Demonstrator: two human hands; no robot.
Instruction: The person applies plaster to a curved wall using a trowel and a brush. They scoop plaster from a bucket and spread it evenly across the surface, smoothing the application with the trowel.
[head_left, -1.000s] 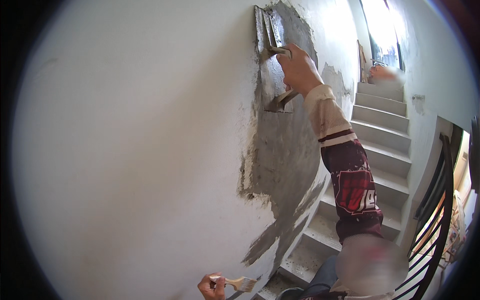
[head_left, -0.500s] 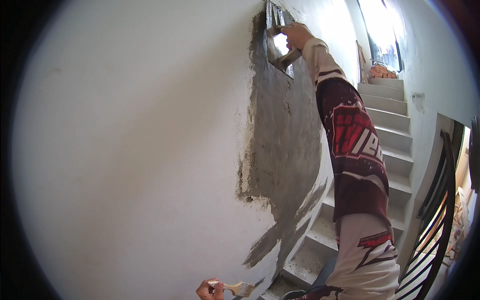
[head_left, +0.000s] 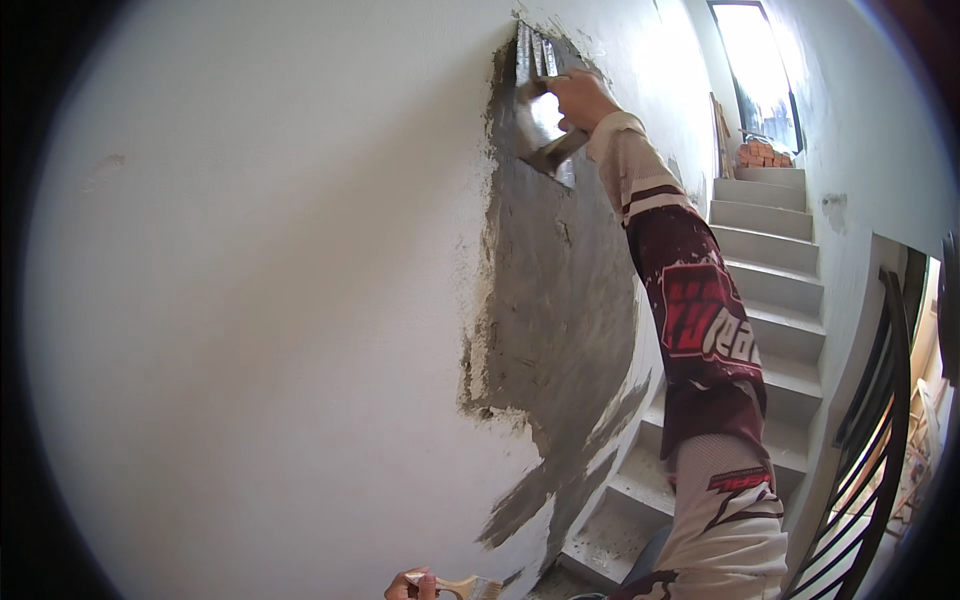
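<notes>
While right grip [head_left: 583,97] clasps one trowel [head_left: 545,118], left grip [head_left: 412,584] holding one brush [head_left: 466,587], one grey patch [head_left: 560,300] — one staircase [head_left: 765,243].

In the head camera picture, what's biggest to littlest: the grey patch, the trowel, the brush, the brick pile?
1. Grey patch
2. Trowel
3. Brush and brick pile: too alike to rank; the bricks are farther away.

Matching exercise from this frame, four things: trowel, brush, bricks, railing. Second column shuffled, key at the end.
Things:
1. trowel
2. brush
3. bricks
4. railing

Places or colours:
A. at the top of the stairs
B. in the left hand
C. dark, at the picture's right
D. in the right hand

Pairs: 1-D, 2-B, 3-A, 4-C
</notes>
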